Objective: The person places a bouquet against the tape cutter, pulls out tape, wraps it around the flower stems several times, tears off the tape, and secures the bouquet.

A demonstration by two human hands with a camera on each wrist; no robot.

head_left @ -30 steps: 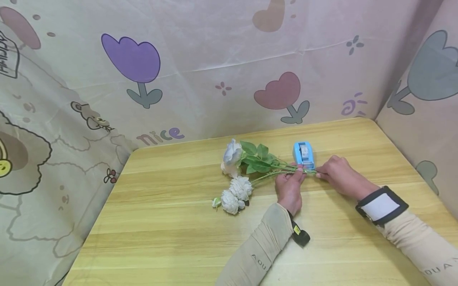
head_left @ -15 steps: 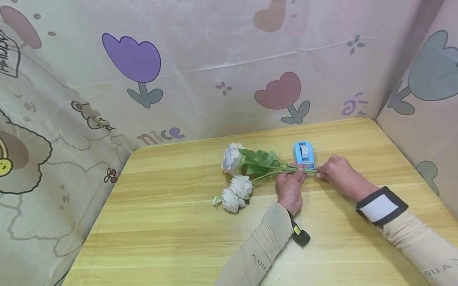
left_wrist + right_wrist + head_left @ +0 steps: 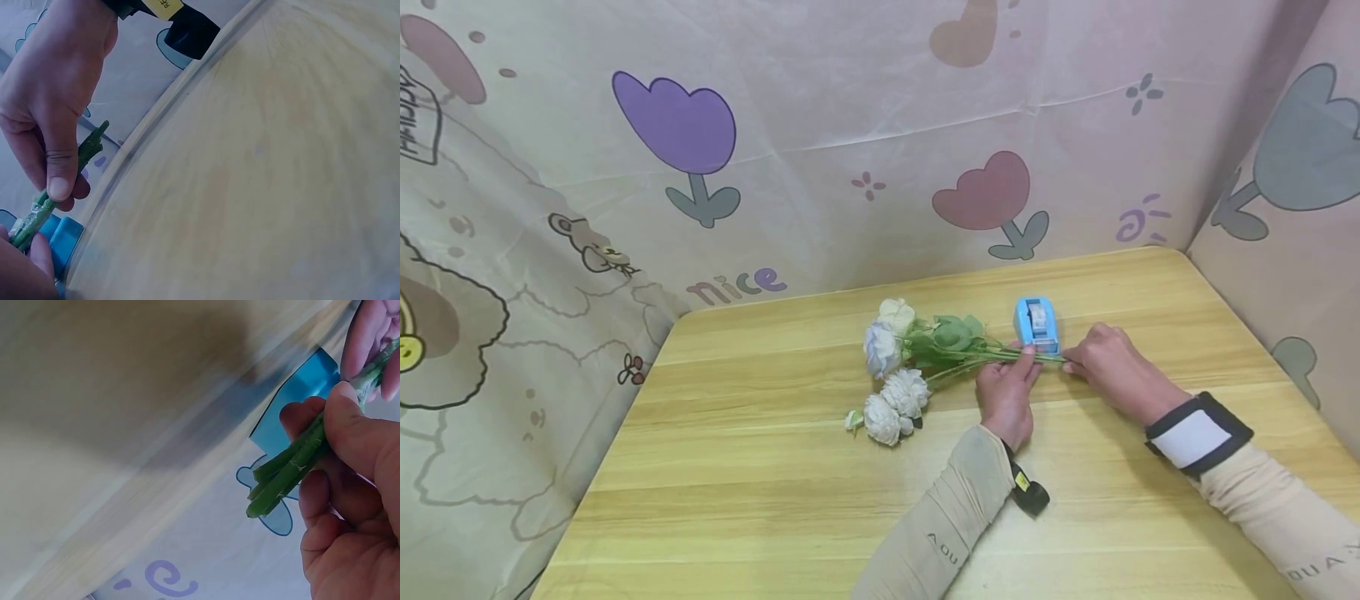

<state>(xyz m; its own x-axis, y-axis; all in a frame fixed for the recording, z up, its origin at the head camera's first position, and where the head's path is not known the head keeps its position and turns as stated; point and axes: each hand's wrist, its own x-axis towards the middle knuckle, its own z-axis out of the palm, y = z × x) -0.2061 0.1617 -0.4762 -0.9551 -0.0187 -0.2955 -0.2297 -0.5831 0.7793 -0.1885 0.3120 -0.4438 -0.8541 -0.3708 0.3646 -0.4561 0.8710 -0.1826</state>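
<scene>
In the head view my left hand holds a bunch of artificial flower stems between thumb and fingers. My right hand pinches the same stems close to their cut ends, which stick out past its fingers in the right wrist view. Clear tape appears wrapped round the stems between both hands. Leftward lie a pale lilac rose, a cream bloom and ruffled white flowers, with green leaves behind them. A blue tape dispenser stands just beyond the left fingertips.
A small greenish-white bud lies at the left end of the bouquet. The wooden table meets a printed cloth backdrop at the back and sides. A black strap hangs from the left wrist.
The upper blooms and leaves have turned as the stems rolled: the lilac rose has come down toward the front and the cream bloom now shows above it. Both hands stay nearly in place.
</scene>
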